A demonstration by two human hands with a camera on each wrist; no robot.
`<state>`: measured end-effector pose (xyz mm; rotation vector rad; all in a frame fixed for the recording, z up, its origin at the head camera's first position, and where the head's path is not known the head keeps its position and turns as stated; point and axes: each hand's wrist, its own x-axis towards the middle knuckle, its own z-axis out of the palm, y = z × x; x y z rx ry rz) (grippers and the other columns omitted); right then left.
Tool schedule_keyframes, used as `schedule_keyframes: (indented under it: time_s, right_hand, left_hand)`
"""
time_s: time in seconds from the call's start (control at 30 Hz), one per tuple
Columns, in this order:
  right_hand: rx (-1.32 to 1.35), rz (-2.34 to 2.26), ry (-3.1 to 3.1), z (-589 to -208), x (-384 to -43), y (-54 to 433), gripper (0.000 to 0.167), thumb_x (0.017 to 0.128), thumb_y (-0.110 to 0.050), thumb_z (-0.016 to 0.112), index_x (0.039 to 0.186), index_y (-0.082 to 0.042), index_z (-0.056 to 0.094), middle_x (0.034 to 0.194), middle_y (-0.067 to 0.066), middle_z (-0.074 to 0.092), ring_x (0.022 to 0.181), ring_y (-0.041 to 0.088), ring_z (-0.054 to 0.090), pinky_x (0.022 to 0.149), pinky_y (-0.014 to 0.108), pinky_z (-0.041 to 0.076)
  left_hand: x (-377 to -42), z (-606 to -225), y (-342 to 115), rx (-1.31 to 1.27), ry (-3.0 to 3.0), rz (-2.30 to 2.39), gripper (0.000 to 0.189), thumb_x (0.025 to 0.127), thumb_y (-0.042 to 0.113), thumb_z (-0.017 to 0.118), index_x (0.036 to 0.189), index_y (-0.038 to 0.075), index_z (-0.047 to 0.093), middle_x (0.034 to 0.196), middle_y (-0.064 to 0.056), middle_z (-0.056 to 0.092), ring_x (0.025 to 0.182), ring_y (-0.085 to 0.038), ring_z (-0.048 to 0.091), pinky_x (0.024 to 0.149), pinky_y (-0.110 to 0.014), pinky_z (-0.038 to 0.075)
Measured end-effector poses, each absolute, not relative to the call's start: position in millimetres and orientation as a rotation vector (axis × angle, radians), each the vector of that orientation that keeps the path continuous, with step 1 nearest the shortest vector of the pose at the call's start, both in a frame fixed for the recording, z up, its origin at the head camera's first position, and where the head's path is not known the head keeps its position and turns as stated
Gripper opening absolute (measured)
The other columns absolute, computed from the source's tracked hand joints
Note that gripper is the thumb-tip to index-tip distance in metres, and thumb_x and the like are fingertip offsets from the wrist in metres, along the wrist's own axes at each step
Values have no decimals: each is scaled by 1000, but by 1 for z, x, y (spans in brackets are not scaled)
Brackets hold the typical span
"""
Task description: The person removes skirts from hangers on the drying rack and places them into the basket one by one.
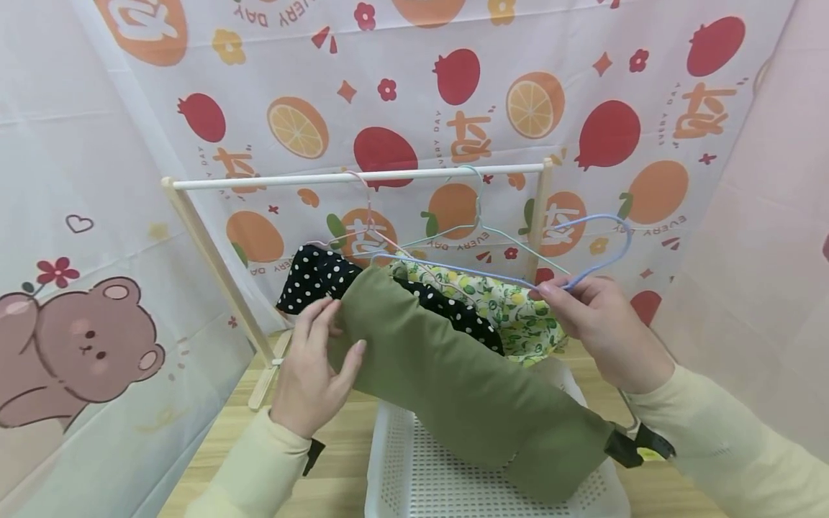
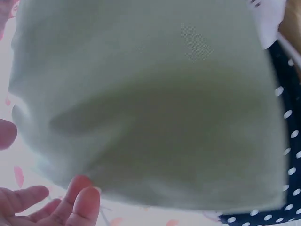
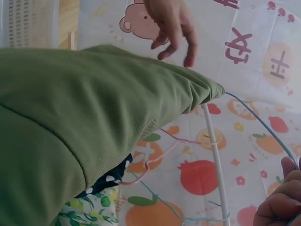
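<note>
Centrally, on the rack's (image 1: 265, 182) near side, a green garment (image 1: 440, 367) is hung from a blue hanger (image 1: 629, 234) pinched by the right hand (image 1: 605, 327); the left hand (image 1: 312, 375), fingers relaxed, is held at its left end.

Looks like matt cloth on green garment (image 1: 447, 367), centre; smooth, coated-looking wire on blue hanger (image 1: 492, 275), right; plastic on white basket (image 1: 391, 460), bottom; pale wood on rack post (image 1: 220, 272), left.

On the fruit-print cloth (image 1: 414, 86) facing you, you can read "EVERY DAY" (image 1: 670, 115), repeated at several angles; its large Chinese characters (image 1: 706, 111) you cannot make out surely.
</note>
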<state>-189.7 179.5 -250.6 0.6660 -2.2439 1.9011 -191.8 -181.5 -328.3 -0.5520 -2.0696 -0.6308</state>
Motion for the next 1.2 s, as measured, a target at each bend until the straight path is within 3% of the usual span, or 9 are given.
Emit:
schedule_keyframes:
  time_s: [0.27, 0.4, 0.5, 0.6, 0.7, 0.83, 0.97, 1.03, 1.2]
  right_hand:
    - [604, 1962, -2184, -275, -185, 182, 17, 97, -18, 59, 90, -3, 65, 55, 3, 21, 49, 22, 17, 49, 33, 26]
    - [544, 1929, -2184, -286, -184, 183, 15, 95, -17, 61, 94, -4, 69, 56, -3, 32, 52, 13, 30, 51, 27, 32]
    - [551, 1935, -2168, -293, -185, 183, 18, 96, -16, 60, 99, -2, 70, 74, -5, 61, 73, 6, 56, 64, 20, 43]
    - [582, 1947, -2153, -300, -185, 184, 21, 98, -15, 57, 99, 2, 69, 102, 4, 70, 91, 6, 60, 72, 21, 45]
    - [592, 1943, -2149, -306, -185, 186, 22, 98, -15, 56, 98, 3, 68, 100, 5, 69, 67, 7, 46, 61, 24, 41]
    - [610, 1959, -2137, -313, -185, 187, 25, 99, -15, 54, 108, 5, 68, 62, -5, 51, 50, 15, 20, 58, 26, 38]
    - [658, 1962, -2130, -319, -182, 189, 28, 100, -12, 51, 115, 8, 65, 54, -4, 17, 46, 17, 15, 50, 29, 32]
    - [678, 1938, -2131, -321, -182, 190, 27, 100, -10, 50, 114, 9, 64, 54, -5, 30, 49, 14, 22, 51, 26, 34]
    - [683, 1870, -2139, -324, -182, 194, 25, 100, -10, 50, 112, 5, 66, 56, -4, 31, 49, 16, 24, 48, 26, 32]
  left_hand:
    - [-198, -306, -171, -578, -2062, -687, 59, 87, 21, 67, 139, 0, 45, 137, -13, 46, 72, -15, 61, 58, -32, 52]
    - [-200, -302, -162, -600, -2054, -727, 58, 88, 21, 66, 138, 0, 46, 134, -14, 48, 70, -14, 60, 56, -30, 52]
    - [-202, -301, -156, -629, -2052, -758, 55, 89, 21, 66, 136, -1, 47, 127, -14, 53, 72, -14, 59, 58, -28, 52]
    - [-203, -303, -150, -670, -2064, -799, 50, 90, 19, 66, 133, -1, 51, 114, -12, 57, 75, -14, 58, 62, -27, 53]
    - [-205, -306, -144, -702, -2075, -855, 42, 91, 16, 65, 126, -2, 55, 105, -9, 58, 78, -14, 59, 64, -25, 54]
    - [-204, -311, -138, -740, -2087, -918, 28, 90, 15, 66, 112, -2, 59, 97, -7, 58, 79, -15, 60, 66, -24, 54]
    - [-202, -317, -132, -748, -2113, -934, 18, 90, 16, 67, 98, 2, 59, 91, -5, 57, 79, -15, 60, 67, -26, 53]
    - [-201, -319, -131, -731, -2126, -921, 15, 90, 17, 67, 92, 5, 57, 88, -3, 56, 77, -14, 58, 67, -26, 52]
    - [-199, -321, -129, -726, -2123, -863, 14, 90, 12, 66, 84, 10, 53, 82, 1, 51, 66, -10, 49, 58, -21, 46]
